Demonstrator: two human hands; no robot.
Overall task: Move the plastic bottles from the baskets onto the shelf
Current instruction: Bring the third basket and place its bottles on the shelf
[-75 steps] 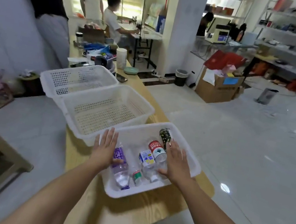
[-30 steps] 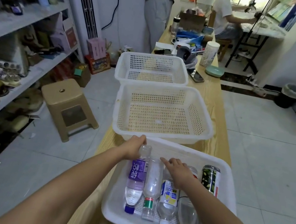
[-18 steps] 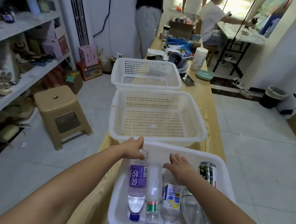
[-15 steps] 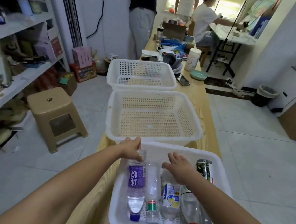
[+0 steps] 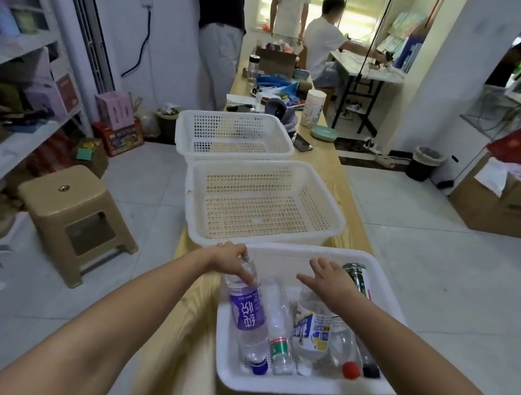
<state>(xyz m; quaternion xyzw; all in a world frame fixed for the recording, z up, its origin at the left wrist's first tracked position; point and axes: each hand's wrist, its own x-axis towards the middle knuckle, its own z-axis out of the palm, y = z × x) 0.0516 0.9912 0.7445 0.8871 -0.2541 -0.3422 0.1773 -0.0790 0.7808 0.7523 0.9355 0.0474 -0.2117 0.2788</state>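
Observation:
The nearest white basket (image 5: 298, 387) on the wooden bench holds several plastic bottles lying with their caps toward me. My left hand (image 5: 232, 259) grips the base end of the purple-labelled bottle (image 5: 247, 313). Beside it lie a clear bottle with a green band (image 5: 277, 325), a blue-and-yellow-labelled bottle (image 5: 311, 333), a red-capped bottle (image 5: 344, 348) and a dark green-labelled bottle (image 5: 357, 277). My right hand (image 5: 329, 280) hovers over the bottles with fingers spread, holding nothing. The shelf (image 5: 7, 48) stands at the left.
Two empty white baskets (image 5: 264, 204) (image 5: 234, 136) sit farther along the bench (image 5: 321, 162). A tan plastic stool (image 5: 75, 217) stands between bench and shelf. Clutter, a phone and a cup lie at the bench's far end, where several people stand or sit. Cardboard boxes (image 5: 507, 207) at right.
The view has swung from the right side of the room to the bench and shelf. My left hand moved onto the purple bottle's base and took hold; my right hand lifted slightly off the bottles.

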